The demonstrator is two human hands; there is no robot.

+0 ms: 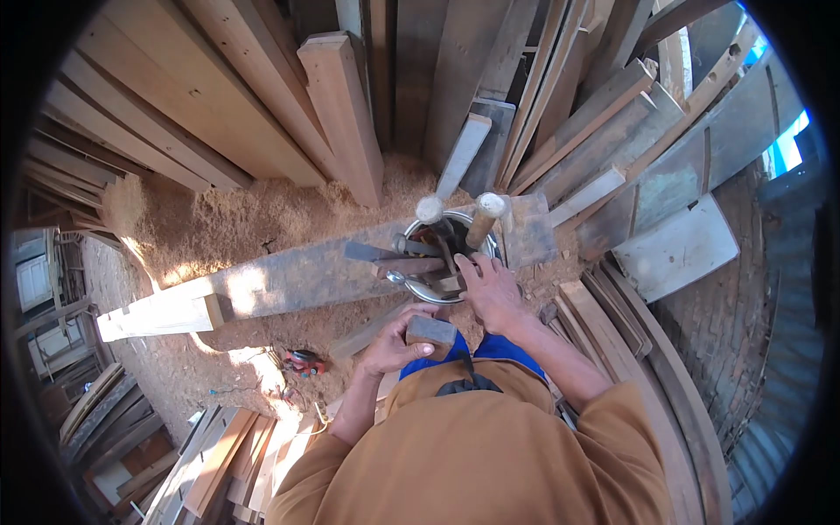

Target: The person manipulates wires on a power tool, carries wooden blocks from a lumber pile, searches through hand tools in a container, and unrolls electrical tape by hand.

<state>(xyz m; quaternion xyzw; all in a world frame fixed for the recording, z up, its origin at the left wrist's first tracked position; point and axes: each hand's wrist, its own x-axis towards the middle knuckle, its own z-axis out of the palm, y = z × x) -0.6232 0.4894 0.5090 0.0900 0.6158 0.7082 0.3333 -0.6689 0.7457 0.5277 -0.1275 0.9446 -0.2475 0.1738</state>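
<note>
A grey-brown rectangular block (430,336) is held in my left hand (394,343), in front of my blue shorts. My right hand (494,293) reaches over the near right rim of a round metal container (493,234), its fingers at the tools inside; what they touch is hard to make out. Two tool handles with pale round tops, one (429,209) at the back left and a wooden one (487,213) at the back right, stick up from the container. A dark flat tool (367,252) juts out to its left.
A long dusty board (306,278) runs beneath the container, with a pale wood piece (157,320) at its left end. Timber planks (341,114) lean behind, above sawdust (210,223). A red and black tool (304,362) lies on the ground at the left. Boards (604,337) lie at the right.
</note>
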